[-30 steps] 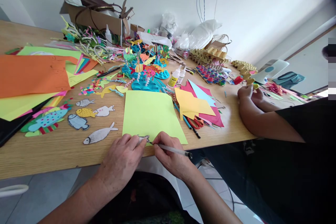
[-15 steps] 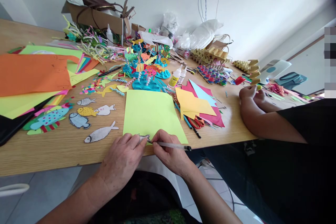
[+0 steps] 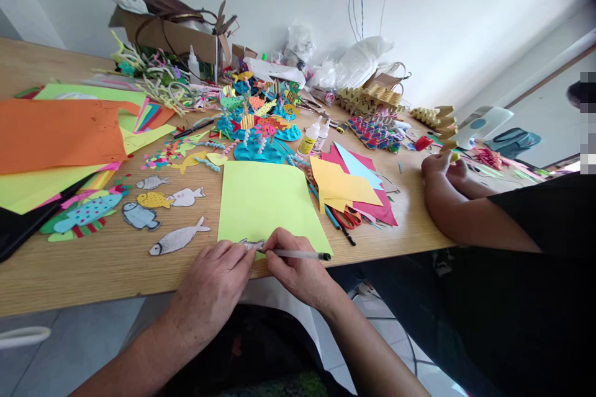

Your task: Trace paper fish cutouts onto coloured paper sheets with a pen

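Observation:
A pen (image 3: 302, 254) with a clear barrel is pinched in my right hand (image 3: 300, 273), its tip beside a small grey paper fish (image 3: 254, 244). My left hand (image 3: 212, 279) presses that fish down at the near edge of a lime-green paper sheet (image 3: 265, 198), fingers close together. Part of the fish is hidden under my fingers. Left of the sheet lie more paper fish cutouts: a long grey one (image 3: 179, 240), a yellow one (image 3: 154, 200), a white one (image 3: 187, 196) and others.
Orange paper (image 3: 60, 136) covers the table's left side. Red scissors (image 3: 347, 218) and yellow-orange paper (image 3: 347, 183) lie right of the sheet. Glue bottles (image 3: 309, 138) stand behind, near blue bases with colourful fish (image 3: 258, 150). Another person's hands (image 3: 437, 164) work at the right.
My right hand and the pen have shifted slightly left along the fish. My left hand stays on it, moved slightly left too. The camera view has shifted a little.

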`<move>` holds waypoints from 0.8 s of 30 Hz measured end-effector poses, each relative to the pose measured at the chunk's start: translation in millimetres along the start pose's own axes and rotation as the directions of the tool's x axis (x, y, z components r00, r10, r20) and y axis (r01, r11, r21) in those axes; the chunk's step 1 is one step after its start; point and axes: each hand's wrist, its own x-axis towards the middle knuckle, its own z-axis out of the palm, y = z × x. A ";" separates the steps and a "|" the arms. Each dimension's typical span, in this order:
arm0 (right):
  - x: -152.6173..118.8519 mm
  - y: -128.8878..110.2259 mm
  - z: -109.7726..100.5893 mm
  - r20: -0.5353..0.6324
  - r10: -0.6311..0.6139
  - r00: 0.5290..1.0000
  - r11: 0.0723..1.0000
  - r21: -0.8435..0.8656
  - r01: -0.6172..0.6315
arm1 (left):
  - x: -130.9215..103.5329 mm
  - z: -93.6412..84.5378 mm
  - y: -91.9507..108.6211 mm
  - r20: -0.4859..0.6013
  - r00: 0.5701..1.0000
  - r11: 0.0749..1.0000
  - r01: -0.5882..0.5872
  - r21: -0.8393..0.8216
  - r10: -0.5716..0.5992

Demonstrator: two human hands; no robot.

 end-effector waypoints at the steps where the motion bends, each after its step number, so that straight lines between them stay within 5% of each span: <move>1: 1.0 -0.1 0.4 0.003 0.000 1.000 1.000 -0.003 0.000 | -0.1 0.1 0.1 0.001 1.000 1.000 0.003 0.000 -0.003; 24: -6.5 3.1 -6.2 0.014 0.037 0.999 0.996 0.079 -0.038 | -0.7 1.6 -0.3 -0.046 0.999 1.000 -0.009 0.003 0.010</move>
